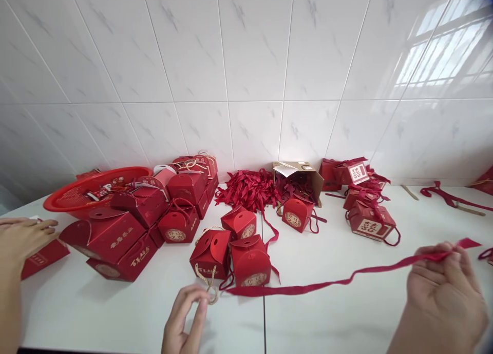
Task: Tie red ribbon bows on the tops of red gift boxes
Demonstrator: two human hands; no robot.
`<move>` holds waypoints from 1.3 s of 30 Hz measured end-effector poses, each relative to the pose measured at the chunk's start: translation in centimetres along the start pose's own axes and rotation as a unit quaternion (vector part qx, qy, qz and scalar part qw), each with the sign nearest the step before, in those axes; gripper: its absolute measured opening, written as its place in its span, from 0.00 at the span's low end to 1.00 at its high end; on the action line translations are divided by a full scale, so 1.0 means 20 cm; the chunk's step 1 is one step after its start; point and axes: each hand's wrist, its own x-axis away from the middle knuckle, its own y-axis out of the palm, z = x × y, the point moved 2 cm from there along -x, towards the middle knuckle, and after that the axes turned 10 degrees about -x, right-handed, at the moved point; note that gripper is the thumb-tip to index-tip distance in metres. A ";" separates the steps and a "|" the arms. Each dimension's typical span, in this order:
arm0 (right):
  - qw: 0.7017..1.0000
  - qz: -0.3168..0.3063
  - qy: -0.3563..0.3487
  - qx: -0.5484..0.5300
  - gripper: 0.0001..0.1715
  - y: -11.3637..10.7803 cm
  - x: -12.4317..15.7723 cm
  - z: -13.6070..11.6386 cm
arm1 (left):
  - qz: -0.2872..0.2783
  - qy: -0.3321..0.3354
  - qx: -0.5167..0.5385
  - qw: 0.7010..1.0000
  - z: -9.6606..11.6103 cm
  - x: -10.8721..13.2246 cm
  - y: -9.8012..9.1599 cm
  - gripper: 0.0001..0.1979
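My left hand (187, 320) is at the front, its thumb and index finger closed at the twine handle (210, 281) of a red gift box (211, 252). My right hand (447, 287) pinches a dark red ribbon (331, 283) near one end, a short tail sticking out past the fingers. The ribbon stretches left across the table, its far end lying by the front boxes. Beside the twine-handled box stand two more red boxes, a front one (251, 261) and one behind it (239, 223).
A heap of ribbons (248, 187) lies by the tiled wall, beside an open cardboard box (316, 182). Stacked red boxes (127, 231) and a red basin (57, 202) are at left. Another person's hand (29, 236) is over a red carton (46, 256). Ribboned boxes (372, 220) stand right.
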 end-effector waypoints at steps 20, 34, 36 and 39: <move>0.744 -0.460 0.372 0.310 0.20 0.12 0.75 0.34 | -0.223 0.307 -0.237 0.895 0.28 -0.31 0.31 0.17; 0.716 -0.465 0.423 0.302 0.15 0.10 0.79 0.38 | -0.194 0.293 -0.202 0.914 0.28 -0.26 0.31 0.16; 0.719 -0.473 0.406 0.307 0.15 0.11 0.79 0.40 | -0.197 0.291 -0.187 0.917 0.29 -0.27 0.31 0.18; 0.721 -0.479 0.379 0.329 0.15 0.14 0.78 0.43 | -0.199 0.274 -0.184 0.923 0.30 -0.31 0.32 0.21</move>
